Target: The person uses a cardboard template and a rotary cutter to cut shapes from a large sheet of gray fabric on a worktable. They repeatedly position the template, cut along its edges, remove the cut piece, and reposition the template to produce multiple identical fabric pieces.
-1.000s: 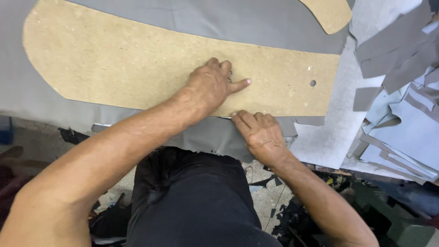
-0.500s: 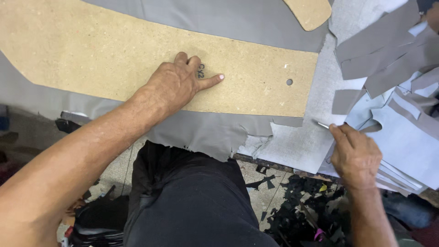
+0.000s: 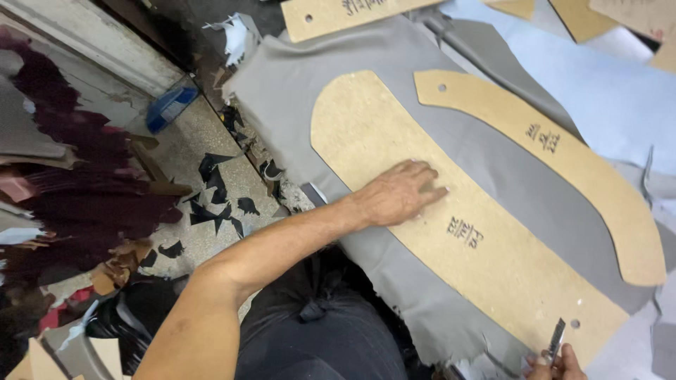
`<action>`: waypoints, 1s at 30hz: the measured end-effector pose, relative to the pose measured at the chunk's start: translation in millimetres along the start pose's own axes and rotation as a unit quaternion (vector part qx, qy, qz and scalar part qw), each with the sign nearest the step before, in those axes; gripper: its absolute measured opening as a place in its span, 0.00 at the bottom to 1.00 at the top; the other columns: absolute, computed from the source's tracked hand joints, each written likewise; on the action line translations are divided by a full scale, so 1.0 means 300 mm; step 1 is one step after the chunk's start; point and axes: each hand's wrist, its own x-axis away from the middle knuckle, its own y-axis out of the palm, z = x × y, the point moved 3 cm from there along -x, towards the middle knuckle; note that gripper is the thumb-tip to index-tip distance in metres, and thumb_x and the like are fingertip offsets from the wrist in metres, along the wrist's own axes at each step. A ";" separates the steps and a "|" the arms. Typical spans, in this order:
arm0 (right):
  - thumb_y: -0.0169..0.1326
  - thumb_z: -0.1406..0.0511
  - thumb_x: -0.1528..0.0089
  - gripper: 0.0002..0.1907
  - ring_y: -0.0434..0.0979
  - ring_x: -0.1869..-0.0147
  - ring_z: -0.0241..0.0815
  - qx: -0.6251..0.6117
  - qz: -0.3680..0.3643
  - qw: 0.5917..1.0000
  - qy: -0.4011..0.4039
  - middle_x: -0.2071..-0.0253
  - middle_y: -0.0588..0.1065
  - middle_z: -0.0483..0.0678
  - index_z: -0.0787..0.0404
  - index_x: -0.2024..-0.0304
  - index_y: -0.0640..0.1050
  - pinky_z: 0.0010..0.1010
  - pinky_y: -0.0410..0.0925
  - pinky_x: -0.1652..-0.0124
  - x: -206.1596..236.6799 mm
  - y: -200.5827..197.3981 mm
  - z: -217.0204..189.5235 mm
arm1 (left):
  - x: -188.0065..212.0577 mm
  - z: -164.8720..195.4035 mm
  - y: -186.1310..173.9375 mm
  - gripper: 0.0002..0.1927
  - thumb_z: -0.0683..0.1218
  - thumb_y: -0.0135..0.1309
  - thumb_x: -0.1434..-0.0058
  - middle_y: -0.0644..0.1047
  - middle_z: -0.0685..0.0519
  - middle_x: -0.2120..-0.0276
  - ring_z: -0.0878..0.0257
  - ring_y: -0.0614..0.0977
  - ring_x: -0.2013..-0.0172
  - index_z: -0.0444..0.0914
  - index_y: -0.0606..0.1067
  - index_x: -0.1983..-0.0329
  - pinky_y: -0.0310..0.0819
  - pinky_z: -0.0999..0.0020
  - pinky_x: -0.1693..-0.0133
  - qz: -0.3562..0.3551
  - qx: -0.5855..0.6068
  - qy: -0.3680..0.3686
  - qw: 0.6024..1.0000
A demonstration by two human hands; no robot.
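Fabric (image 3: 394, 63), grey, is the largest thing in view, spread flat over the surface and reaching from the top centre down to a ragged edge at the lower right. On it lies a large tan board template (image 3: 486, 260), long and rounded at its upper end, running diagonally from the upper middle to the lower right, with a small hole near its lower end and dark marks near the middle. A second, narrower curved template (image 3: 563, 162) lies on the same fabric just to the right, apart from the first with a strip of grey showing between them; it has a hole at its upper end. More tan templates (image 3: 331, 15) sit at the top edge. Pale blue-grey sheets (image 3: 605, 91) cover the surface at the upper right.

Left hand (image 3: 401, 193): open, palm down, fingers spread flat, pressing on the large template near its left edge.

Right hand (image 3: 556, 364): only partly in view at the bottom edge, fingers closed on a thin metal blade (image 3: 556, 339) whose tip stands just beside the template's lower end, near the hole.

Floor at the left carries dark offcuts (image 3: 218, 211) and a small blue tray (image 3: 169, 105).
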 end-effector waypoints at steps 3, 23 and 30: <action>0.49 0.77 0.32 0.20 0.81 0.61 0.45 -0.016 -0.044 0.997 -0.058 0.55 0.73 0.63 0.76 0.37 0.74 0.32 0.76 0.60 -0.060 0.176 -0.214 | 0.058 -0.243 -0.099 0.40 0.60 0.62 0.46 0.63 0.36 0.35 0.39 0.59 0.32 0.41 0.65 0.32 0.50 0.42 0.32 0.005 0.017 -0.191 0.981; 0.59 0.66 0.54 0.26 0.77 0.41 0.45 0.149 -0.525 0.410 -0.731 0.48 0.80 0.45 0.59 0.51 0.83 0.37 0.68 0.42 -0.350 1.303 -1.725 | 0.122 -0.421 0.038 0.24 0.57 0.52 0.36 0.78 0.44 0.50 0.54 0.76 0.43 0.33 0.77 0.49 0.69 0.57 0.38 0.119 0.201 -0.303 0.924; 0.60 0.66 0.55 0.28 0.76 0.42 0.47 0.127 -0.535 0.335 -0.765 0.51 0.79 0.44 0.58 0.50 0.82 0.42 0.66 0.38 -0.361 1.369 -1.695 | 0.127 -0.421 0.016 0.26 0.62 0.53 0.43 0.80 0.45 0.56 0.52 0.77 0.47 0.37 0.81 0.57 0.68 0.50 0.41 0.072 0.206 -0.317 0.923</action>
